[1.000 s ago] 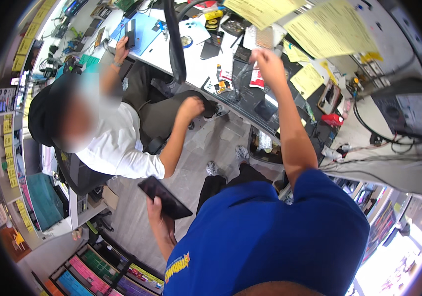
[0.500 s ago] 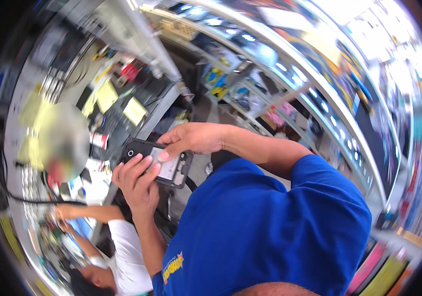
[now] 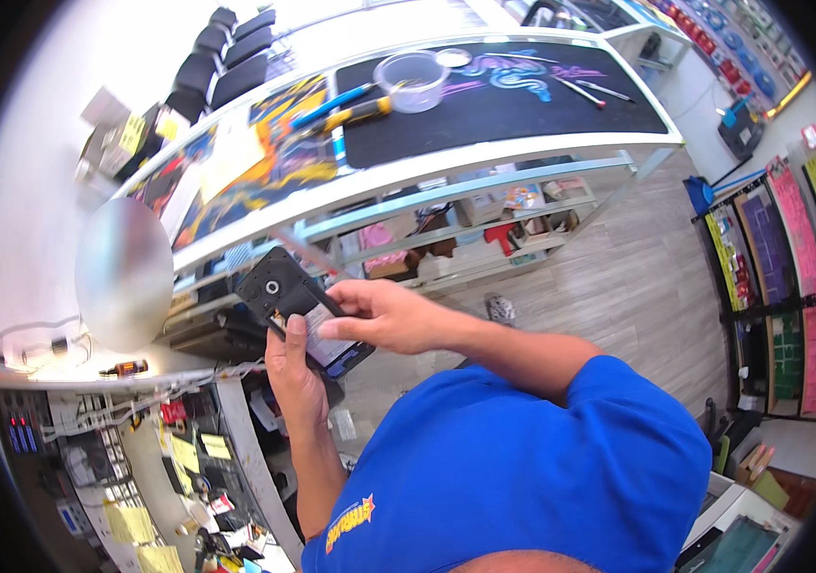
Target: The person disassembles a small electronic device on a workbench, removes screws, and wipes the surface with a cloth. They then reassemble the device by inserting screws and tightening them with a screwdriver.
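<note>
A dark smartphone is held back side up in front of my chest, tilted, with its back cover off. Its round camera ring shows near the far end, and a pale labelled battery lies in its bay. My left hand grips the near-left edge, thumb up along the side; its other fingers are hidden beneath the phone. From the right, my right hand pinches the opposite edge, its thumb over the battery area and its fingers curled at the rim.
Beyond the phone stands a glass display counter carrying a clear plastic tub, screwdrivers and a dark mat. A cluttered workbench sits at lower left. Racks of coloured packages line the right, above grey wood-look flooring.
My view has swung right: the counter is now ahead, the workbench sits lower left, and the white-shirted person is out of view. My left fingers have left the phone's back; its thumb now rests there.
</note>
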